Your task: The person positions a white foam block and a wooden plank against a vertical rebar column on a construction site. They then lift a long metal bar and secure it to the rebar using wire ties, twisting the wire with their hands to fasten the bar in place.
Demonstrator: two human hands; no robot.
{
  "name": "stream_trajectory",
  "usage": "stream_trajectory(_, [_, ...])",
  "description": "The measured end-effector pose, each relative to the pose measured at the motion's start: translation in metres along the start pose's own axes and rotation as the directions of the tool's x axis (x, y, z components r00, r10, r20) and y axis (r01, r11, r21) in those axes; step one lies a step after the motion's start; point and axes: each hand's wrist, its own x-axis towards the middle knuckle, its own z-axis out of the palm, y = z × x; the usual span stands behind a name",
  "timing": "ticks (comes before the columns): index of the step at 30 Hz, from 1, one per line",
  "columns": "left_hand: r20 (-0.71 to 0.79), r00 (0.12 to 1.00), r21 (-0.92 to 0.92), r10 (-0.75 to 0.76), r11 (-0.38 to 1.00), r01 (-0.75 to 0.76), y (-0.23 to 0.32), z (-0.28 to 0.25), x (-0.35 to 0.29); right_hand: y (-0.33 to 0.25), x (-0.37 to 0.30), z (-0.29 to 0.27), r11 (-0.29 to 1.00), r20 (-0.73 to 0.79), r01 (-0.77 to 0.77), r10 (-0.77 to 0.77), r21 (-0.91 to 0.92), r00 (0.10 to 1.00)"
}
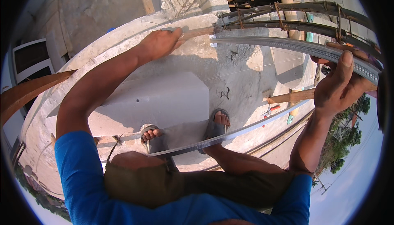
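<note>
My right hand [337,84] grips one end of a long grey metal channel [283,43], thumb pressed along the top and fingers curled beneath; I judge this pinch lets me steady the length and govern its tilt. My left hand [159,45] is closed on a wooden handle [199,33], whose far end meets the channel's other end in view; whether it touches, or carries a tool head, I cannot tell. The channel spans high over the slab [242,79], toward its far edge. My left arm bows outward, elbow wide, forearm slanting up and inward; my right forearm rises steeply, wrist turned so the palm faces inward. Just beyond the channel run dark tied rods [303,6]. Nearer me, a second metal strip [242,132] slants past my feet, crossing in front of my right ankle, perhaps set there to be within reach. A pale flat board [172,98] lies toward the slab's left edge, close by my slippers [158,145], its right end just short of my right toes. Toward the slab's right edge sit a red-handled tool [269,111] and, just beside it, a wooden stick [291,96].
</note>
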Motion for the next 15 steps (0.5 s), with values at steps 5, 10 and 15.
stream_trajectory(5, [-0.047, 0.998, -0.032, 0.034, 0.999, -0.036, 0.001, 0.000, -0.011, 0.002, 0.000, -0.008, 0.998, 0.035, 0.005, -0.003, -0.065, 0.999])
stream_trajectory(10, [0.035, 0.999, -0.063, -0.026, 0.998, 0.028, 0.007, -0.010, -0.005, 0.003, -0.002, -0.002, 1.000, 0.019, 0.001, -0.001, -0.026, 1.000])
stream_trajectory(15, [0.044, 0.999, -0.004, -0.003, 1.000, 0.003, -0.004, 0.001, -0.003, -0.001, 0.005, -0.001, 0.998, 0.038, -0.038, 0.036, 0.044, 0.999])
